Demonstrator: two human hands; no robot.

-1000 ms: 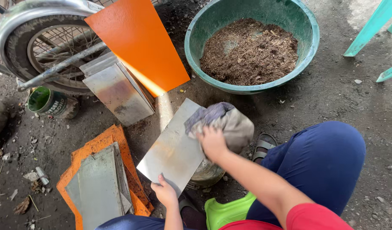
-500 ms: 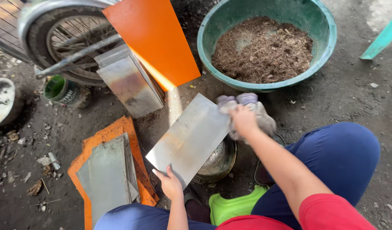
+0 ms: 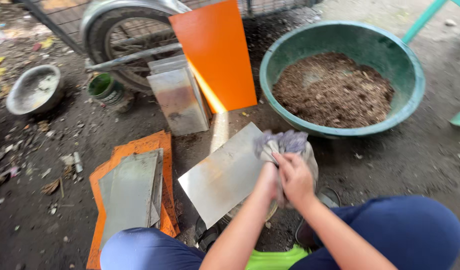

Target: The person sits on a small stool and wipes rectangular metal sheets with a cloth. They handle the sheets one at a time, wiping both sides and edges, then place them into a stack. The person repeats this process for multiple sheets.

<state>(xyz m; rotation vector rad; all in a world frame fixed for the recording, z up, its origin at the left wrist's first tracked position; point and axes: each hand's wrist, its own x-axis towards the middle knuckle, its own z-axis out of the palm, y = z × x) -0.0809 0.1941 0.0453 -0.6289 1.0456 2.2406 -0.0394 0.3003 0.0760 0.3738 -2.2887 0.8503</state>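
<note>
Head view, the only one I have: both hands meet at the right end of a flat rectangular metal sheet [image 3: 225,175], dull grey with rusty smears, tilted over a round metal bowl [image 3: 250,212] on the dirt ground [image 3: 415,155]. My right hand [image 3: 296,179] is clamped on a crumpled grey-purple rag [image 3: 285,145], soft and bunched, pressed at the sheet's right corner; my left hand [image 3: 267,182] sits just beside it, touching the same rag, fingers curled, though I cannot tell if it truly grips. Blue trouser knees at the bottom edge, a bright green strip between them. Left of the sheet, a stack of similar grey plates [image 3: 130,192] lies on a flat orange panel [image 3: 132,150]. Behind, another orange panel [image 3: 217,55], smooth and glossy, leans upright with grey plates [image 3: 177,97] propped against a spoked wheel [image 3: 125,37]. Big round green basin [image 3: 415,65] top right holds coarse brown crumbly stuff. Small green can [image 3: 102,86] near the wheel, dented grey pan [image 3: 35,90] at far left. Versus half a second ago: the left hand has left the sheet's lower near corner and joined the right one at the rag; the camera has shifted, so the pan now shows more fully.
</note>
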